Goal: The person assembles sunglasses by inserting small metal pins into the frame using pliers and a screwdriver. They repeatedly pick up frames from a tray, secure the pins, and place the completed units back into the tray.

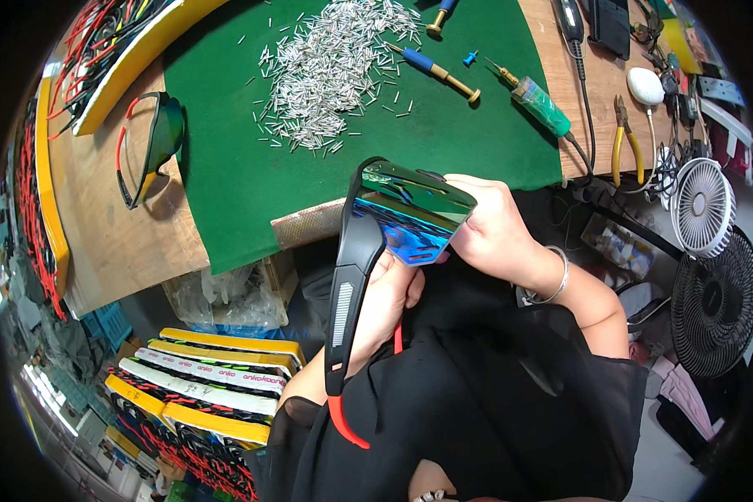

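Observation:
Between my hands, over my lap, is a pair of sunglasses (418, 207) with a blue-green mirrored lens and black frame. One black temple with a red tip slants down toward me. My left hand (385, 297) is closed on the frame from below, partly hidden behind the temple and lens. My right hand (495, 230) pinches the other end of the lens, its fingertips mostly behind it. A second pair of sunglasses (163, 134) with red-tipped temples rests at the left edge of the green mat (226, 184).
Small silver pins (330, 75) lie heaped on the mat. Screwdrivers (435, 71), a blue push pin (470, 58) and a green-handled soldering iron (535, 102) lie farther right. Yellow-handled cutters (623, 142) and fans (704, 207) are at right. Boxes of glasses (209, 376) stand lower left.

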Tool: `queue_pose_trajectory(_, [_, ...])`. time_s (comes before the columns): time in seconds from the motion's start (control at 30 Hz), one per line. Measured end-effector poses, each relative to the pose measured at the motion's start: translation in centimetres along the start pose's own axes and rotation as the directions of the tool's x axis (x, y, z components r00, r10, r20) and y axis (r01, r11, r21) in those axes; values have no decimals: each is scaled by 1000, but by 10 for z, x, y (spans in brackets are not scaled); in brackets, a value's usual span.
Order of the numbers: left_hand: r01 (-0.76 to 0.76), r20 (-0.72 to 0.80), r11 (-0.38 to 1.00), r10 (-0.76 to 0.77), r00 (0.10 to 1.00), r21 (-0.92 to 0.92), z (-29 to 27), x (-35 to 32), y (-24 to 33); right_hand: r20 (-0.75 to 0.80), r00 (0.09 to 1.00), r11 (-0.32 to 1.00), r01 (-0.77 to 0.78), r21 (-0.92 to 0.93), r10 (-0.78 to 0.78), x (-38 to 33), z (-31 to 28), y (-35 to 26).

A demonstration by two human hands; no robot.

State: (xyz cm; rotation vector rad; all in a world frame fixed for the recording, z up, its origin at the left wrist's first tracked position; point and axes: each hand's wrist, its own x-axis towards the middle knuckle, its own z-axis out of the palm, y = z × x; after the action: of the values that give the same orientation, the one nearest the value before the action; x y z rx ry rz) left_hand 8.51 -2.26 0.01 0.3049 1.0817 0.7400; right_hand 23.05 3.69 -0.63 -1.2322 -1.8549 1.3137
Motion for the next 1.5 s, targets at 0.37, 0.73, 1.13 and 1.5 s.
queue_pose_trajectory(0.37, [31, -3, 1000, -31, 1000, -4, -14, 5, 3, 216, 961, 963, 212, -167, -175, 11, -22, -9])
queue_pose_trajectory(0.73, [9, 63, 973, 5, 998, -231, -25, 6, 6, -122, 973, 539, 4, -842, -198, 40, -84, 38])
queue_pose_trajectory(1.13, [-126, -90, 988, 118, 989, -92, -22, 10, 20, 268, 957, 753, 255, -607, -109, 31, -38, -15])
queue_pose_trajectory(1.5, [-144, -145, 983, 128, 981, -109, -19, 14, 13, 174, 984, 787, 72, -612, 45, 31, -38, -14])
